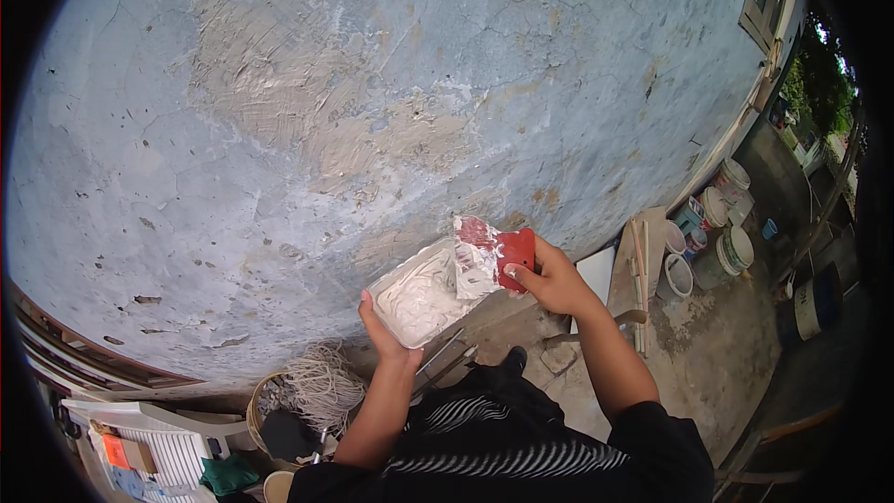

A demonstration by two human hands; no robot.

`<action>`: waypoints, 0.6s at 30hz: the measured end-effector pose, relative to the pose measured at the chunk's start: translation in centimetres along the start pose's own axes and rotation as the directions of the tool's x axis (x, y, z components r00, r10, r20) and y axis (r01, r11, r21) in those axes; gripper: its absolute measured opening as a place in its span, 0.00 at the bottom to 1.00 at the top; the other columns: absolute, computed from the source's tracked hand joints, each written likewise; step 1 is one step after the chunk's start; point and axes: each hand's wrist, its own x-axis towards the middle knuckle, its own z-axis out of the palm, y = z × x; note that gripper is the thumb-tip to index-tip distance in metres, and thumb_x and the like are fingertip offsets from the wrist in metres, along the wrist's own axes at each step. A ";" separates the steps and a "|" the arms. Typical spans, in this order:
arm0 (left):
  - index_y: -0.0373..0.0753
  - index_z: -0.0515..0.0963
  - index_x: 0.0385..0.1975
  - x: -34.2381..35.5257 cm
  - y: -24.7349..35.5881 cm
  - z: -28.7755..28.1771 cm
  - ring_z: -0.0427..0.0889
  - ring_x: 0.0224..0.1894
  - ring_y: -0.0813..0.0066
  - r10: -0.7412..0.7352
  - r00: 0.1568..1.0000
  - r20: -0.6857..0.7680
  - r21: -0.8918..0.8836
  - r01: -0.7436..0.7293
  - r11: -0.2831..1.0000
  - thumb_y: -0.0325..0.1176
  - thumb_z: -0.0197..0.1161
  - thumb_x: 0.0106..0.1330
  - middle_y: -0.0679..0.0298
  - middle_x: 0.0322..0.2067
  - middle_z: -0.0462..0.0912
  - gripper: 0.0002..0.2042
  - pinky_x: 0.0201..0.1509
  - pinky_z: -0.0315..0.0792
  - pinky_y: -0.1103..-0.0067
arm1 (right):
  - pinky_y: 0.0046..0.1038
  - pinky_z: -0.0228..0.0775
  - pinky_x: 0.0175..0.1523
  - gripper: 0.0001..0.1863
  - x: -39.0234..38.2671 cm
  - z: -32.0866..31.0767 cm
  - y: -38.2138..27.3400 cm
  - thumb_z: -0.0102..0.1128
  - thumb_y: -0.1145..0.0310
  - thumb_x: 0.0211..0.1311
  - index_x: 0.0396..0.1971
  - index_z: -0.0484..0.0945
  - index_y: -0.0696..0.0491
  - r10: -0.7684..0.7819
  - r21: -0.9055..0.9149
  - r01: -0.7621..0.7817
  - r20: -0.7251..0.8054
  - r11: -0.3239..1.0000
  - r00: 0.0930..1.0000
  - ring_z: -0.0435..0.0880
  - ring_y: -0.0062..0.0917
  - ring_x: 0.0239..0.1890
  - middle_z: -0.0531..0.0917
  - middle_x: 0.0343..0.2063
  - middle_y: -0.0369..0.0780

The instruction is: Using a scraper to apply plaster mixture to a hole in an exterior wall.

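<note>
My left hand [384, 333] is wrapped round the near left end of a white rectangular tub [380, 305], holding it up in front of the wall. Creamy off-white filler paste [424, 293] fills the tub, its surface swirled. In my right hand [551, 279] is a red putty spreader [515, 256], gripped between thumb and fingers. Paste coats the spreader's wide blade, which overlaps the tub's right end. Ahead stands a pale blue, cracked wall [559, 84] with rough beige patches of filler [279, 74].
Several buckets [734, 251] and wooden strips [641, 270] stand along the wall's foot at right. At lower left are a basket with a heap of pale cord [321, 387] and a white slatted plastic chair [177, 442] with things on it. A window frame [768, 0] is at upper right.
</note>
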 end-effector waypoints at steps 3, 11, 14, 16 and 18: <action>0.36 0.69 0.64 -0.1 -0.2 -0.1 0.78 0.59 0.54 -0.007 1.000 0.013 -0.005 0.007 1.000 0.67 0.46 0.67 0.53 0.59 0.77 0.40 0.63 0.72 0.63 | 0.27 0.75 0.37 0.18 0.3 -0.4 -0.2 0.60 0.71 0.68 0.55 0.72 0.57 -0.065 -0.245 0.050 -0.053 0.968 0.996 0.83 0.21 0.30 0.85 0.31 0.40; 0.35 0.69 0.64 0.2 -1.0 -0.6 0.78 0.59 0.55 0.000 1.000 0.015 -0.026 0.000 1.000 0.66 0.47 0.68 0.53 0.59 0.78 0.39 0.63 0.72 0.63 | 0.25 0.76 0.39 0.16 -0.6 1.4 3.2 0.56 0.75 0.70 0.56 0.72 0.58 0.057 0.103 -0.060 0.033 0.993 0.998 0.83 0.19 0.35 0.83 0.37 0.37; 0.34 0.69 0.63 0.2 -1.0 -0.5 0.78 0.59 0.55 -0.007 1.000 0.001 -0.033 0.007 0.999 0.66 0.47 0.68 0.53 0.59 0.77 0.39 0.64 0.72 0.64 | 0.26 0.77 0.38 0.16 -0.7 1.3 4.0 0.54 0.76 0.70 0.56 0.72 0.58 0.095 0.284 -0.097 0.023 0.954 0.995 0.83 0.20 0.35 0.83 0.39 0.38; 0.34 0.68 0.64 0.1 -1.1 -0.7 0.78 0.59 0.54 -0.001 1.000 0.000 -0.023 0.001 1.000 0.66 0.47 0.68 0.53 0.59 0.77 0.39 0.63 0.72 0.63 | 0.27 0.78 0.38 0.16 -0.7 1.3 3.9 0.53 0.77 0.70 0.56 0.72 0.58 0.133 0.370 -0.138 0.038 0.919 0.990 0.83 0.21 0.35 0.83 0.40 0.38; 0.34 0.68 0.64 0.1 -1.2 -1.0 0.78 0.59 0.54 0.002 1.000 0.003 -0.014 -0.002 1.000 0.66 0.47 0.68 0.53 0.59 0.77 0.39 0.63 0.72 0.63 | 0.29 0.79 0.35 0.15 -0.8 1.1 3.4 0.53 0.78 0.70 0.55 0.72 0.58 0.191 0.586 -0.158 0.005 0.795 0.982 0.83 0.23 0.34 0.82 0.39 0.39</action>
